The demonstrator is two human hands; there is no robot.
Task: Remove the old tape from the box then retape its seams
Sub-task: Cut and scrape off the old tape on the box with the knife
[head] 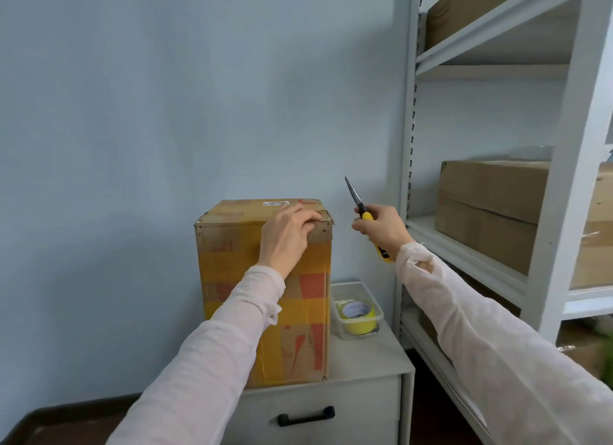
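left hand (pixel 287 235) on box (pixel 232 338) top, right hand (pixel 381 227) holding knife (pixel 356 197)
box stands on the counter (pixel 365 355), old tape (pixel 225 265) banding its front. left fingers curl over the top front edge; right hand is clamped on the knife, blade up, apart from the box. best: brace box, cut shallow along seam, away from left fingers. tape roll (pixel 358 315) in tub (pixel 348 287) just beside; shelf rack (pixel 464 245) crowds right arm.
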